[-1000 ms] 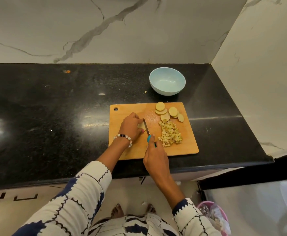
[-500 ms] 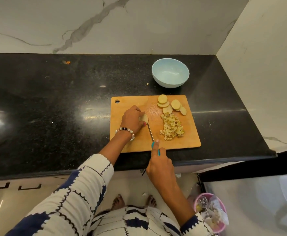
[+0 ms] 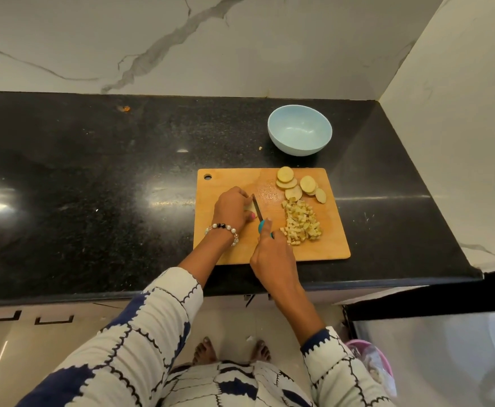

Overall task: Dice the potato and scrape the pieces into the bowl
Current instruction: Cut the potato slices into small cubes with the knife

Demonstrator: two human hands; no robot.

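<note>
On the wooden cutting board my left hand curls over a potato piece, mostly hidden under the fingers. My right hand grips a knife with a teal handle; its blade stands against the piece, right beside my left fingertips. A heap of diced potato lies to the right of the blade. Several round potato slices lie at the board's far right corner. Beyond the board stands a light blue bowl with nothing in it.
The board lies on a black stone counter, near its front edge. Marble walls close the back and the right side. A small crumb lies left of the bowl. A pink bin stands on the floor at the lower right.
The knife was drawn back toward me half a second ago and now stands forward again against the potato piece. My left hand stays on the piece.
</note>
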